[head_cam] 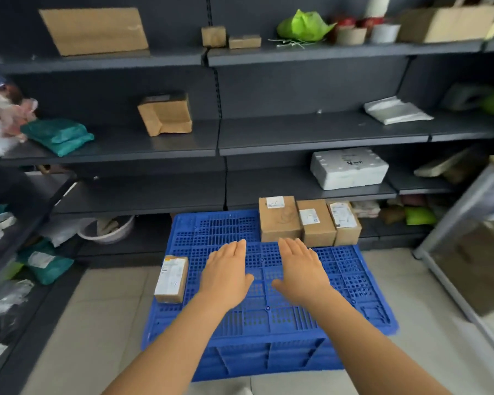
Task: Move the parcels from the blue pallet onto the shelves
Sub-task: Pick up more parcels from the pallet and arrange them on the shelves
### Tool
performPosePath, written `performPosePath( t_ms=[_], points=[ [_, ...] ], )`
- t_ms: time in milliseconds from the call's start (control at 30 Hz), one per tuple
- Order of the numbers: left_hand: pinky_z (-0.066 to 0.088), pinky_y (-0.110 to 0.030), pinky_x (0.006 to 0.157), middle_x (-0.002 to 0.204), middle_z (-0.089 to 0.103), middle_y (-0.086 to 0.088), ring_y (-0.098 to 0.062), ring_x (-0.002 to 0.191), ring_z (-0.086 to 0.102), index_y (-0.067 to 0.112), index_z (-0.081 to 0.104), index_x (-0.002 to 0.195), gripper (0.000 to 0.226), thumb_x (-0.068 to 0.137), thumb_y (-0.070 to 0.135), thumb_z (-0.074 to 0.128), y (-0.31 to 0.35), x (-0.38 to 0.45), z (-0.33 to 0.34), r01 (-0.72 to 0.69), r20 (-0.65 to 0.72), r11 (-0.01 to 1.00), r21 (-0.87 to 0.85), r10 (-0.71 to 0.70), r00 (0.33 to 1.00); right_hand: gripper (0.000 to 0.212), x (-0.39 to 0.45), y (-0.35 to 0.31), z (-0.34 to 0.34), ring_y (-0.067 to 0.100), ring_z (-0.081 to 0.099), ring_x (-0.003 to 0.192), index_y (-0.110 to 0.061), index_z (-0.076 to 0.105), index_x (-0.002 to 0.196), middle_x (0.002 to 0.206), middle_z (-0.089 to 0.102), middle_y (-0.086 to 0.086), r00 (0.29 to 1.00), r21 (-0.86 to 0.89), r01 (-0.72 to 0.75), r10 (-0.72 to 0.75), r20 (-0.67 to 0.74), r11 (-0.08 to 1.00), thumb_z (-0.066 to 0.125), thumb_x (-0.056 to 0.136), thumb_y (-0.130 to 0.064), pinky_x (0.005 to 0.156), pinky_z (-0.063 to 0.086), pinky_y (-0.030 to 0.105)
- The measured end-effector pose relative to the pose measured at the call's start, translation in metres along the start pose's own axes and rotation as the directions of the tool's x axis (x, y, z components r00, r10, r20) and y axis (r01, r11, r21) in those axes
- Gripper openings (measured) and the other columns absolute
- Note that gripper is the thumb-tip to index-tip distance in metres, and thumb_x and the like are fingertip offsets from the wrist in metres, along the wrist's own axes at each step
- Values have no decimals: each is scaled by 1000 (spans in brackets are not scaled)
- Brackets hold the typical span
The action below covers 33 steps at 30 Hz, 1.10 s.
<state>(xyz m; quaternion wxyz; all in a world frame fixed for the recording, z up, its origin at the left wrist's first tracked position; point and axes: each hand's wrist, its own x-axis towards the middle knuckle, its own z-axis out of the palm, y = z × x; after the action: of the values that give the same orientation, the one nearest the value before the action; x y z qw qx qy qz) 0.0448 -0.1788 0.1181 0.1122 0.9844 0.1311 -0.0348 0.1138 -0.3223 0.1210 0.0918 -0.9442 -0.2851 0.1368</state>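
Note:
The blue pallet [240, 317] lies on the floor in front of the dark shelves [311, 132]. Three brown cardboard parcels with white labels stand side by side at its far right: one [278, 219], a second [315, 223] and a third [345, 223]. A fourth small labelled parcel [172, 279] lies at the pallet's left edge. My left hand [226, 273] and my right hand [303, 270] hover flat above the pallet's middle, fingers straight, holding nothing. The right hand's fingertips are just short of the three parcels.
The shelves hold cardboard boxes [166, 114], a teal bag [57, 135], a white foam box [348, 168] and a white packet [397, 111]. A white basin [106, 228] sits under the bottom shelf at left. A metal-framed glass panel [468, 252] stands at right.

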Motion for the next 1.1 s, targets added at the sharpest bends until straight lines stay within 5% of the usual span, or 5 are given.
performPosePath(
  t_ms=[467,1100],
  points=[
    [12,-40,120,162,-5,-2,-22,149,1,21,-5,153,78,99,37,48,-26,197,79,-47,262,999,-15,49,964,86,165,57,47,20,-7,149,-15,-6,154,162,-6,0,958,103,-253,234,165,962,53,96,-36,120,4,38],
    [0,-40,119,156,-28,6,-20,146,-20,20,-13,152,91,94,11,57,-58,339,221,-117,454,991,67,75,888,95,323,121,166,25,-27,143,-16,-24,149,154,-34,2,898,-9,-290,275,344,957,52,95,-35,119,-4,39]
  ],
)
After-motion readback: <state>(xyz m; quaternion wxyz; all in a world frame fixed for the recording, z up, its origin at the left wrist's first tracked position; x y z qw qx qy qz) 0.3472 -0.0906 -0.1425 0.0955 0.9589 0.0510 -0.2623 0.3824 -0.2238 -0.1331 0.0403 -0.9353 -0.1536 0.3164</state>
